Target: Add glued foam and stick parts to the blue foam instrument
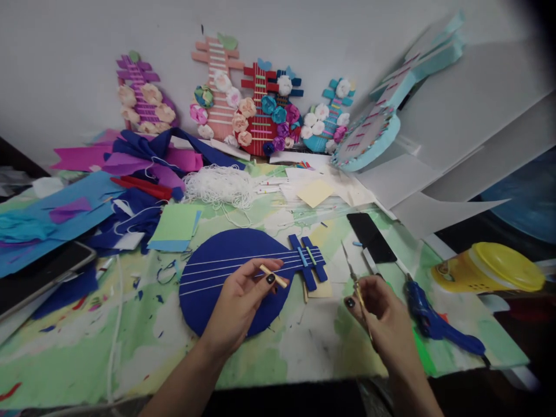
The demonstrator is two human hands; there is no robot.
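Note:
My left hand (245,295) is closed in a pinch on a short cream paper roll (274,276). It is above a dark blue paper lute (208,266) that lies flat, with white strings along its body and a light blue and a green strip across its neck. To the right of the lute, my right hand (382,315) is closed around slim gold-handled scissors (357,286), their thin metal tip pointing away from me. Fingers hide part of the handles. A blue glue gun (438,318) lies just right of that hand, and a black phone (371,237) beyond it.
Decorated paper lutes, among them a pink one (219,87), stand along the wall. White string (219,185) lies tangled behind the blue lute. Green sticky notes (176,223) and another phone (47,272) are at left. A yellow-lidded cup (486,267) is at right.

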